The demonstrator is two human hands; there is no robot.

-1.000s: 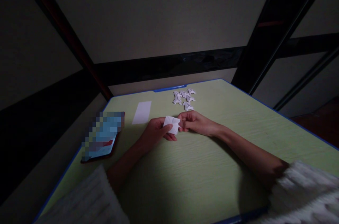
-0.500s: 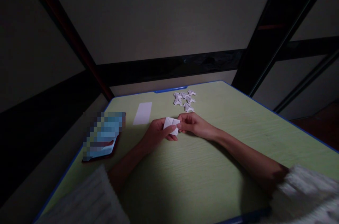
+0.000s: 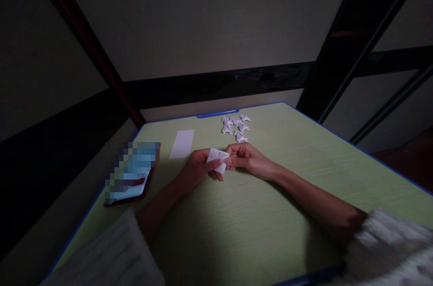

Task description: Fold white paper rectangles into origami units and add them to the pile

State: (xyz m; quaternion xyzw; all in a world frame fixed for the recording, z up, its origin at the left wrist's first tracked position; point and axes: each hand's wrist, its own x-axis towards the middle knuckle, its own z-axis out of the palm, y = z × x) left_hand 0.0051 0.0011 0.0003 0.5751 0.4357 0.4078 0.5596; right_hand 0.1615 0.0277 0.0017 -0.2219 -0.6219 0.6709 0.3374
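Observation:
A small white folded paper [image 3: 214, 155], with crease lines on its upper face, is held over the middle of the table. My left hand [image 3: 198, 166] grips it from the left, thumb on top and fingers underneath. At its right edge, my right hand [image 3: 248, 159] pinches the paper between thumb and fingers. Several small white folded paper figures [image 3: 241, 136] lie in a cluster just beyond my hands. Behind my left hand rests a flat white sheet of paper [image 3: 182, 143]. The undersides of the held paper are hidden by my fingers.
The light green table [image 3: 257, 227] has a blue rim, with a blue handle-like strip [image 3: 218, 114] at its far edge. A tablet-like device [image 3: 135, 177] with a dark red edge, partly pixelated, lies at the left. Pale panels [image 3: 216, 20] with dark bands stand behind the table.
The folded paper has tilted and shifted slightly left in my fingers, and its right edge looks more pointed. Both hands keep their hold. The things on the table have stayed put.

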